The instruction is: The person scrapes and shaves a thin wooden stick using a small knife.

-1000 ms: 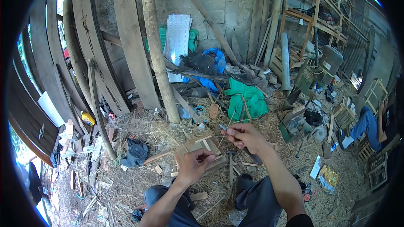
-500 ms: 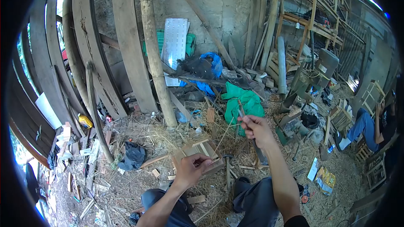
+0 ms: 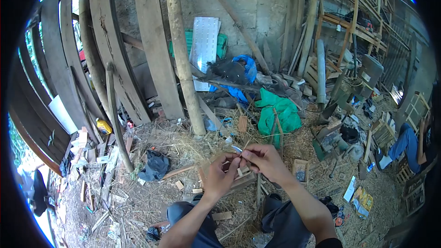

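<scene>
Both hands meet in front of my knees. My right hand (image 3: pixel 265 161) is closed around a knife; its short pale blade (image 3: pixel 236 149) points up and left past the fingertips. My left hand (image 3: pixel 221 174) is closed in a pinch beside the blade, fingertips almost touching those of the right. A thin straw-coloured strip (image 3: pixel 246 143) shows at the fingers; how much of it lies in the left pinch is hidden. Directly below the hands is a small slatted wooden piece (image 3: pixel 244 181), partly covered by them.
An open wooden box (image 3: pixel 301 171) with small dark bits stands right of my hands. A green plastic bag (image 3: pixel 278 117) lies ahead, a black bag (image 3: pixel 155 165) to the left. A wooden pole (image 3: pixel 183 59) rises in front. Another person (image 3: pixel 411 142) sits at far right.
My right hand has come down and left to meet the left hand, bringing the knife along. The strip, earlier stretched between the hands, is now mostly hidden. The view has shifted slightly.
</scene>
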Motion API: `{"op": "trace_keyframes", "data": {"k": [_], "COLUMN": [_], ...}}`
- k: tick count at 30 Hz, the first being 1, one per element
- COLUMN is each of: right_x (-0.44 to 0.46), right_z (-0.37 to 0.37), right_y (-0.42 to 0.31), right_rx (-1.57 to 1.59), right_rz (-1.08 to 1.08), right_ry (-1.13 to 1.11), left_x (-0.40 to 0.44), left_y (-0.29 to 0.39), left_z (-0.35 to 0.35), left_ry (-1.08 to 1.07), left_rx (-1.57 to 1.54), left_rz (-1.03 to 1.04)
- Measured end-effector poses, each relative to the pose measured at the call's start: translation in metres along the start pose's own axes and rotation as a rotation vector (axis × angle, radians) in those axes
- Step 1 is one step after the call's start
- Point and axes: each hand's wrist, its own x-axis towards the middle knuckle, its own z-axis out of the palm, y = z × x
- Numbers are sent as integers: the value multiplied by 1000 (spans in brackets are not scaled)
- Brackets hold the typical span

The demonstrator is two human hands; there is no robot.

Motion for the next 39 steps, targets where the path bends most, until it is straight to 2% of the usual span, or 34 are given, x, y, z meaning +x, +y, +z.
{"op": "trace_keyframes", "data": {"k": [5, 8, 10, 14, 19, 21, 22, 24, 26, 28, 30, 31, 33, 39], "right_x": [-3, -3, -3, -3, -1, 0, 2, 4, -3, -7, -11, -9, -6, 0], "right_z": [-6, -12, -16, -2, -12, -15, -27, -62, -72, -60, -28, -18, -7, -13], "right_y": [-11, -17, -14, -5, -9, -13, -15, -15, -18, -25, -30, -25, -12, -13], "right_rx": [-12, -40, -22, -46, -4, -52, -53, 123, 134, 147, 38, 39, -13, -36], "right_rz": [-12, 9, -58, 31, 65, 54, 53, -44, -44, -38, 56, 54, 36, 107], "right_ry": [12, 97, 60, -16, -9, 170, 170, 371, 360, 341, 160, 164, -67, 0], "left_x": [0, -5, -6, -5, -5, -7, -8, -10, -8, -5, -4, -3, -3, -6], "left_y": [4, 4, 7, 4, 4, 5, 5, 0, -1, 2, 3, 4, 4, 8], "left_z": [1, 2, 1, 0, -2, -3, -3, -4, -6, -7, -7, -5, 0, 0], "left_ry": [-14, -59, -60, -23, -38, -44, -51, -57, -51, -42, -30, -25, -24, -43], "left_rx": [-20, 46, 29, 9, 62, 64, 65, 58, 51, -65, -29, 3, 37, 95], "left_rz": [-46, 54, 45, 56, 36, 23, 7, 16, 36, -37, -25, -10, 0, 43]}}
